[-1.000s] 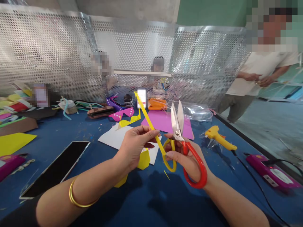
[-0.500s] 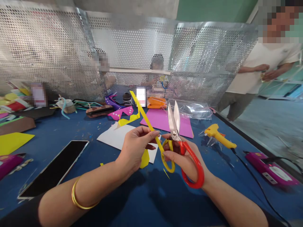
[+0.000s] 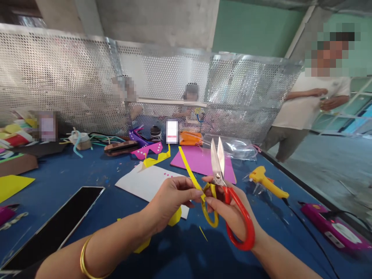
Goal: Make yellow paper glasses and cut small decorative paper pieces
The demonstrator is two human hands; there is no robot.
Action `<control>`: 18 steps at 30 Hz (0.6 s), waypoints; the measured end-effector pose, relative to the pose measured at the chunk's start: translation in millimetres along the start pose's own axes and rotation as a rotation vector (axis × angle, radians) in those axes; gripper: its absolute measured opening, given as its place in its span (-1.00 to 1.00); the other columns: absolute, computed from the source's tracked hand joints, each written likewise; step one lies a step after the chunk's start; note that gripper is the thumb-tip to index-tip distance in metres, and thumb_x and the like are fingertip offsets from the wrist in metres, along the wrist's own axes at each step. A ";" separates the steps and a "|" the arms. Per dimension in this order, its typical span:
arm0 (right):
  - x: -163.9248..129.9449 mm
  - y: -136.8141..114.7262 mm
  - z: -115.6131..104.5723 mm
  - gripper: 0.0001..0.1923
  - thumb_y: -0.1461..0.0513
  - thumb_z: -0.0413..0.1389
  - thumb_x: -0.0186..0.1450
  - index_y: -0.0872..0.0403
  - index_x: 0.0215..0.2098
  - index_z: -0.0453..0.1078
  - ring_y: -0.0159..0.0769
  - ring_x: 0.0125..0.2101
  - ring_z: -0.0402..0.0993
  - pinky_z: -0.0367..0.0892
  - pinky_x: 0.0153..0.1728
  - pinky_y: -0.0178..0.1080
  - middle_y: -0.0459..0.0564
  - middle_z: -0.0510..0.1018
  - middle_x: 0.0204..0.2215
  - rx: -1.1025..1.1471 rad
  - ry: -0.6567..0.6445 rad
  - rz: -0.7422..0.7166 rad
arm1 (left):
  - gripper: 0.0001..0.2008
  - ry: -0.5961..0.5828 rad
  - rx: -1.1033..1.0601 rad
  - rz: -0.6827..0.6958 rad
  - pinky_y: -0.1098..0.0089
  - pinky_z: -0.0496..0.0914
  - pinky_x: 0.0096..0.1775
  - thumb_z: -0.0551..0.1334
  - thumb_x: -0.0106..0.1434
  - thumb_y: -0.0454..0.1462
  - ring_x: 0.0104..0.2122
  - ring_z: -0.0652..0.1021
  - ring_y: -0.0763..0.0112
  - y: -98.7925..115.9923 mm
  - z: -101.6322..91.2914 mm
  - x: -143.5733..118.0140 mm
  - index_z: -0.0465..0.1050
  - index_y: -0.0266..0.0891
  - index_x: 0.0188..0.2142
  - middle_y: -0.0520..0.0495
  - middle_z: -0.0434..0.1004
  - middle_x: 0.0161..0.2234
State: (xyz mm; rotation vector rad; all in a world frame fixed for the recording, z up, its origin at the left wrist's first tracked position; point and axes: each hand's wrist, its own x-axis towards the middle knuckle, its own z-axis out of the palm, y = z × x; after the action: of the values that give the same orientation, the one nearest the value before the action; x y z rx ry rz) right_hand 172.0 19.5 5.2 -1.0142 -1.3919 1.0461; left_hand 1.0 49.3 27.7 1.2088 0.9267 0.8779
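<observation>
My left hand [image 3: 177, 197] pinches a narrow yellow strip [image 3: 188, 164] between thumb and fingers; the strip slants up and away. Close beside it, my right hand [image 3: 232, 209] holds scissors [image 3: 217, 164], blades upward and slightly apart, a red handle loop around the hand. A yellow loop [image 3: 213, 223] hangs by the right fingers; whether it is the other handle or part of the strip, I cannot tell. The right thumb meets the strip's lower end. Beneath the hands lie a white sheet [image 3: 136, 182], a yellow piece [image 3: 175, 217] and a thin yellow scrap [image 3: 203, 233].
Yellow [image 3: 158, 158] and pink [image 3: 148, 150] glasses-shaped cutouts lie ahead, left of a purple sheet [image 3: 200, 161]. A yellow glue gun [image 3: 269, 184] and magenta box [image 3: 331, 224] are right, a dark phone [image 3: 55, 228] left. People are behind the mesh screen [image 3: 174, 69]; another stands right.
The view has tilted up, so the table sits lower. The strip's far end has swung down and nearer, and both hands are closer together at its lower end.
</observation>
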 end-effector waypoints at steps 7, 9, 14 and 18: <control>1.0 2.0 0.8 -0.63 0.19 0.22 0.15 0.01 -0.07 0.39 -0.34 -0.55 0.45 0.43 -0.49 -0.24 -0.18 0.45 -0.50 -0.023 -0.021 0.005 | -0.92 -0.035 0.043 0.015 0.44 0.38 -0.34 0.40 0.00 -0.26 -0.47 0.50 0.46 -3.0 -2.2 3.8 0.60 -0.21 -0.46 -0.03 0.61 -0.47; 0.8 3.1 1.6 -0.63 0.19 0.22 0.15 0.00 -0.06 0.38 -0.34 -0.55 0.45 0.43 -0.49 -0.24 -0.18 0.45 -0.49 -0.035 -0.022 -0.001 | -0.94 -0.042 0.031 0.013 0.45 0.38 -0.32 0.39 -0.01 -0.28 -0.47 0.50 0.48 -2.9 -0.8 3.0 0.60 -0.21 -0.48 -0.01 0.61 -0.48; 0.6 4.2 -1.2 -0.64 0.10 0.21 0.22 0.02 -0.04 0.37 -0.34 -0.55 0.42 0.41 -0.50 -0.25 -0.15 0.43 -0.48 -0.111 0.036 -0.076 | -0.92 0.038 -0.012 0.050 0.48 0.38 -0.34 0.42 -0.03 -0.30 -0.49 0.51 0.51 1.8 -1.9 2.4 0.58 -0.22 -0.50 0.03 0.58 -0.53; 2.4 5.9 -12.6 -0.61 0.03 0.16 0.29 0.04 0.00 0.40 -0.29 -0.46 0.44 0.42 -0.40 -0.22 -0.09 0.45 -0.43 -0.405 0.085 -0.190 | -0.87 0.117 -0.085 0.039 0.47 0.43 -0.31 0.44 -0.02 -0.27 -0.43 0.58 0.45 7.0 -10.6 6.1 0.56 -0.25 -0.48 -0.05 0.63 -0.48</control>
State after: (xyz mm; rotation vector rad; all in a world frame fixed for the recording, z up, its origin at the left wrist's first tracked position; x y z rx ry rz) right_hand 184.6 24.1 0.6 -1.1738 -1.6311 0.5853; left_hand -6.9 59.8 32.8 1.1152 0.9528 1.0186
